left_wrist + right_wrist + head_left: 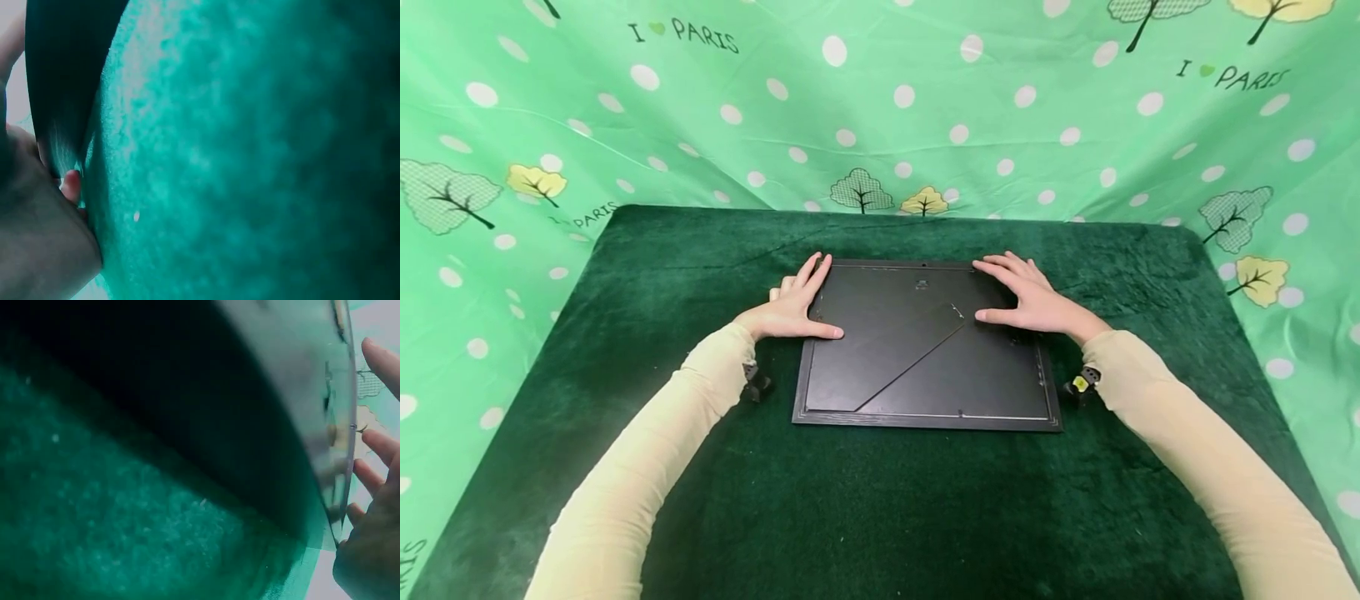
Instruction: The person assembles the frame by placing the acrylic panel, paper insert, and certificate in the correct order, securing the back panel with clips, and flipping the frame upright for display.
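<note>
A black picture frame [880, 342] is back side up in the head view, its hinged stand lying folded against the backing. My left hand [786, 308] grips the left edge near the far corner. Its thumb lies over the backing, and in the left wrist view a fingertip [72, 186] shows at the frame's dark edge [72, 81]. At the far right corner is my right hand [1026, 296], its fingers spread and thumb extended over the backing. The right wrist view shows those fingers [369, 478] beside the frame [300, 406]; contact there is unclear.
Dark green cloth [880, 508] covers the table under the frame. A green dotted curtain [925, 117] hangs behind the table and along both sides. Small black wrist devices [756, 382] sit below both sleeves.
</note>
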Demonstrator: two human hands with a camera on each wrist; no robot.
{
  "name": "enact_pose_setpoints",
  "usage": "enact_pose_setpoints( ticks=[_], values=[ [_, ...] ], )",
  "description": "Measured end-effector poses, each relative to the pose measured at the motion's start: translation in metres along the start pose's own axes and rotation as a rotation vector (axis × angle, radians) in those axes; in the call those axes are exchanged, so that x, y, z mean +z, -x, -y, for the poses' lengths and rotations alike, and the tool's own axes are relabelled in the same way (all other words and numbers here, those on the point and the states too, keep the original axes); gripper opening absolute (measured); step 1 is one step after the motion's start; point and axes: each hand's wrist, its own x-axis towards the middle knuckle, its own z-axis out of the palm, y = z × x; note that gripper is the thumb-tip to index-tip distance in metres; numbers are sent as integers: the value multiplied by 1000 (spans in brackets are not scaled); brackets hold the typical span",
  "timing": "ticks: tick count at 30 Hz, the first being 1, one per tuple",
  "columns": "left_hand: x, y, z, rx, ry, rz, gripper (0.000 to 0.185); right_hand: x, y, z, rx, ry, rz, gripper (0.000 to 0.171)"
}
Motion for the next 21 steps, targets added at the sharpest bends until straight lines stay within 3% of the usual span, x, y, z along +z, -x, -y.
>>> enact_pose_setpoints(
  ticks=[8,21],
  values=[
    [1,0,-1,7,-11,-7,118,6,-2,-5,-20,63,-35,78],
    [2,0,-5,-5,-46,-11,118,9,-3,-8,-10,19,-49,74]
  ],
)
